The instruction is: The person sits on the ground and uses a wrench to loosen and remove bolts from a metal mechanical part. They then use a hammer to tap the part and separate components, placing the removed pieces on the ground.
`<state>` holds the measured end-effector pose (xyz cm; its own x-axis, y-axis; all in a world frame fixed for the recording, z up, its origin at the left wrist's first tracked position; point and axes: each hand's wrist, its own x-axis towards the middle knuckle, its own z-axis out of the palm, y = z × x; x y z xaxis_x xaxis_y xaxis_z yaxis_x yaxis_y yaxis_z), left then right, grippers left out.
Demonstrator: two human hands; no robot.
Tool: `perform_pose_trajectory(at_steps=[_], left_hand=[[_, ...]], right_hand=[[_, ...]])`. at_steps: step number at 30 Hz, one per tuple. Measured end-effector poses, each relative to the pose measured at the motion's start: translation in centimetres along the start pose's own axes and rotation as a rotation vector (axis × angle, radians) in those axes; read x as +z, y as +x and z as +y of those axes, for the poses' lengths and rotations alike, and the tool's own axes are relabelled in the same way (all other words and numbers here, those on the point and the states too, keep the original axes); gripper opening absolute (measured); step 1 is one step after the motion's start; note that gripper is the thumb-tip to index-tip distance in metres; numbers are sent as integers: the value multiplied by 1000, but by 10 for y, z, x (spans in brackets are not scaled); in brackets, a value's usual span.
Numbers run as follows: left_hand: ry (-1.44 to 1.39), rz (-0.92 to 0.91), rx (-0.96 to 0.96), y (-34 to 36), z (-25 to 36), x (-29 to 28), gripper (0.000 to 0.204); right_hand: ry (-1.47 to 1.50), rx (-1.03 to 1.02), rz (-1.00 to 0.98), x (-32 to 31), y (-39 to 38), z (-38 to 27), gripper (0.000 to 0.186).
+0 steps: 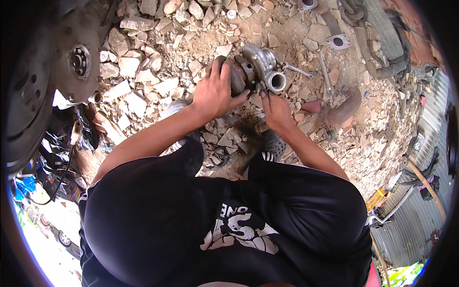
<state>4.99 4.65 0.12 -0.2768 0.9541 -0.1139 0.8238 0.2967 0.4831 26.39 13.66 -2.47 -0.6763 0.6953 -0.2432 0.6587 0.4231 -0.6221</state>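
Note:
A turbocharger (262, 59) is held above the rubble, its silvery compressor housing to the right and its dark, rusty housing to the left. My left hand (213, 92) wraps round the dark housing, fingers over the top and thumb below. Just under the round open outlet (276, 81) is my right hand (276, 109), its thumb and fingers pinched together against the turbocharger's underside. Whatever those fingertips grip is too small and shaded to make out. A wrench (299, 71) lies just right of the compressor housing, and a second wrench (326, 72) is farther right.
Broken stones (138, 64) cover the ground. A metal flange plate (338, 42) lies at the far right, a curved rusty pipe (344, 106) nearer. Large dark metal parts (36, 86) stand along the left. Corrugated sheet (406, 239) edges the right. My shoe (274, 145) is below the right hand.

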Motion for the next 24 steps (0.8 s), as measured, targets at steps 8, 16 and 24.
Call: perform_pose_trajectory(at_steps=[8, 16, 24], left_hand=[[-13, -142, -126, 9, -8, -7, 97], [-51, -65, -55, 14, -13, -2, 99], [-24, -219, -125, 12, -6, -12, 105]], right_hand=[[18, 45, -6, -7, 11, -17, 44], [25, -30, 96, 9, 20, 15, 45], [70, -51, 165, 17, 6, 7, 40]])
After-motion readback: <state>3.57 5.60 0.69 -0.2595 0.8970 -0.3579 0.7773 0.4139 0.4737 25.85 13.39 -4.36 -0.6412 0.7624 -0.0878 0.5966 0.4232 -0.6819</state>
